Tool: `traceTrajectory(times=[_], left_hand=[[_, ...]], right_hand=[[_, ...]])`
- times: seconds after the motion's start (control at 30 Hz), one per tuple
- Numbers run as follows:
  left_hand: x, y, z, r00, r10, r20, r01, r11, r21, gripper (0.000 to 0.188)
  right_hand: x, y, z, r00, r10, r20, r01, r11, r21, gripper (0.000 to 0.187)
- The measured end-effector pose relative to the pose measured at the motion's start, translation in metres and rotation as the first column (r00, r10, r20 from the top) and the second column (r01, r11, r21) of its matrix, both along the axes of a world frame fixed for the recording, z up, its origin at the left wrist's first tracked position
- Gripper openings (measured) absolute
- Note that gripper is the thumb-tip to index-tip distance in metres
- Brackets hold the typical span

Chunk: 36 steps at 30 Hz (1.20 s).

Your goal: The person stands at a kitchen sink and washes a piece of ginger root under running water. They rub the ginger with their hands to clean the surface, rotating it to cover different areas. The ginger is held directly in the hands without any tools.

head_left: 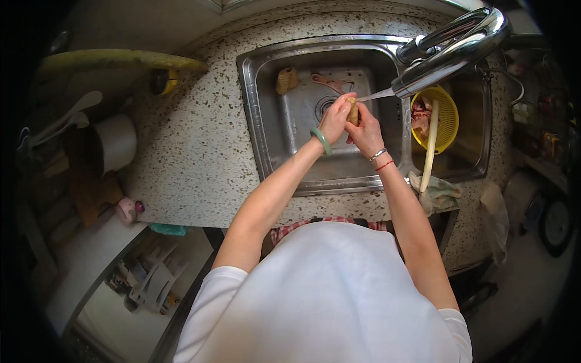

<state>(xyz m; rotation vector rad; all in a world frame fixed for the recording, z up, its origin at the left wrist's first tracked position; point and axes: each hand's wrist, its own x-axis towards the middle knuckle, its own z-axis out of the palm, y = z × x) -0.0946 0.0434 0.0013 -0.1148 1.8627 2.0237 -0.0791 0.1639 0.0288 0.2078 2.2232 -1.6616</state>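
Note:
Over the steel sink basin (305, 139), my left hand (334, 123) and my right hand (365, 134) are closed together around a small tan root piece (353, 111) that looks like ginger. The fingers hide part of it. Water runs from the chrome faucet (423, 69) onto it and my fingertips. A pinkish peeler (332, 83) lies on the basin floor just beyond my hands. Further left in the basin rests a brown, knobbly chunk (287, 80); its kind is unclear.
Right of the basin, a yellow basket (449, 121) holds raw meat pieces (420, 115). A long pale peeled stick (430, 148) leans across it, its near end by a crumpled cloth or bag (443, 192). The speckled counter (193, 151) bears a pot (116, 142) at left.

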Motion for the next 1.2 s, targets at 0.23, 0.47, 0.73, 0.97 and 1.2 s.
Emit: traceTrajectory(times=[0.23, 0.47, 0.73, 0.97, 1.2], left_hand=[[0.0, -0.004, 0.001, 0.997, -0.076, -0.034, 0.075, 0.997, -0.019, 0.04], [0.002, -0.002, 0.009, 1.0, 0.0, -0.003, 0.0, 0.997, -0.072, 0.039], [0.0, -0.004, -0.001, 0.995, -0.063, -0.083, 0.05, 0.986, -0.161, 0.036], [0.001, 0.0, 0.012, 0.984, -0.089, -0.153, 0.021, 0.918, -0.396, 0.033], [-0.009, -0.013, 0.039, 0.917, -0.38, -0.117, 0.165, 0.631, -0.758, 0.02]], right_hand=[[0.002, 0.001, -0.008, 0.998, 0.011, -0.054, -0.013, 0.999, -0.045, 0.033], [0.0, 0.003, -0.018, 0.988, 0.102, -0.118, -0.083, 0.985, 0.152, 0.035], [0.002, 0.004, -0.013, 0.978, 0.088, -0.189, -0.058, 0.986, 0.159, 0.039], [-0.001, 0.005, -0.015, 0.976, 0.128, -0.176, -0.067, 0.946, 0.317, 0.031], [-0.003, 0.005, 0.004, 0.945, 0.226, -0.238, -0.067, 0.842, 0.536, 0.03]])
